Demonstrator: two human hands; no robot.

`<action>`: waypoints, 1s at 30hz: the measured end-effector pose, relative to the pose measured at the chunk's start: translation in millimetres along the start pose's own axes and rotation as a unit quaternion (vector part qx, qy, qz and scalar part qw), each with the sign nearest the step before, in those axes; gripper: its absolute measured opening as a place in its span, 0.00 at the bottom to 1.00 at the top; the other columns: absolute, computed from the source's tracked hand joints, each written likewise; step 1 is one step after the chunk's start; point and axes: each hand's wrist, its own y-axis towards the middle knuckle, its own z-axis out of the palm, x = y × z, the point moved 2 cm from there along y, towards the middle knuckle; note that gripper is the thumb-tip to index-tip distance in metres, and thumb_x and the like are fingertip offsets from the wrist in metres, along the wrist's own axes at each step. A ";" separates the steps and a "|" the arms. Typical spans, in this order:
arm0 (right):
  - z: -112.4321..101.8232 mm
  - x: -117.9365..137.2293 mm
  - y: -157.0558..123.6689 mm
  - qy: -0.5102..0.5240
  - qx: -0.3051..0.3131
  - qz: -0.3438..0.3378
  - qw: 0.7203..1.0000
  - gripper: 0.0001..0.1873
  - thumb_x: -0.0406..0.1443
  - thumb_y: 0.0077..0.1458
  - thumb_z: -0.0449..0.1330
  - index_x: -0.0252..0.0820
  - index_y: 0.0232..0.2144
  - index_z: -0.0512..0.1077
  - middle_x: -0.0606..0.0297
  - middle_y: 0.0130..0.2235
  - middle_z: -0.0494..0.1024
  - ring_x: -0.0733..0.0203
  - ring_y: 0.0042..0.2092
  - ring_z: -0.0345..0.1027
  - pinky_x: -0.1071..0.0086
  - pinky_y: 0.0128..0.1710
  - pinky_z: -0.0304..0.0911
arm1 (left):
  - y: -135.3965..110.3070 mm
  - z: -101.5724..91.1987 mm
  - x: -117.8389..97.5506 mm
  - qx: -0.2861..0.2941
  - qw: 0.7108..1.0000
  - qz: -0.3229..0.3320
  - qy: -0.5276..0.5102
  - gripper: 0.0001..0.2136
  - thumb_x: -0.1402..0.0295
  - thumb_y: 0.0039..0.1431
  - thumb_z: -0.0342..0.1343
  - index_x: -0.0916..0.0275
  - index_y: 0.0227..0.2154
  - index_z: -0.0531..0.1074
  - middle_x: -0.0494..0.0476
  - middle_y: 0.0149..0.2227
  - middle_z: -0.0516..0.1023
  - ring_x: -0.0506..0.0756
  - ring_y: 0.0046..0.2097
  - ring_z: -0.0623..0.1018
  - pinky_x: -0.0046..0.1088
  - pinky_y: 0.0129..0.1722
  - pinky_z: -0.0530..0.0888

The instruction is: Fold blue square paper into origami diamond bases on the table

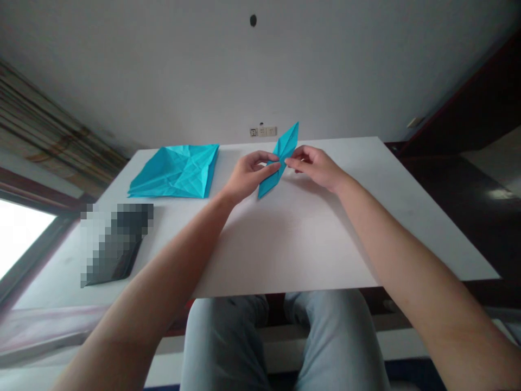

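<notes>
A folded piece of turquoise paper (288,140), long and pointed at both ends, is held tilted above the white table (293,244). My left hand (253,172) pinches its middle from the left, thumb on the near face. From the right, my right hand (311,165) has thumb and fingertips closed at the paper's right edge. The fingers behind the paper are partly hidden.
Creased turquoise paper sheets (175,171) lie at the table's far left. Nearer on the left is a dark flat object (118,244), blurred out by blocks. Wall sockets (263,131) sit behind the far edge. A curtain (52,114) hangs at left.
</notes>
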 end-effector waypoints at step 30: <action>32.2 12.8 -7.7 0.083 0.036 -0.061 0.994 0.37 0.67 0.54 0.82 0.49 0.39 0.73 0.69 0.36 0.79 0.63 0.32 0.69 0.65 0.33 0.72 | -8.9 5.8 -12.2 -0.103 0.945 0.169 0.260 0.04 0.74 0.70 0.71 0.58 0.42 0.86 0.57 0.48 0.90 0.52 0.43 0.89 0.28 0.46 0.86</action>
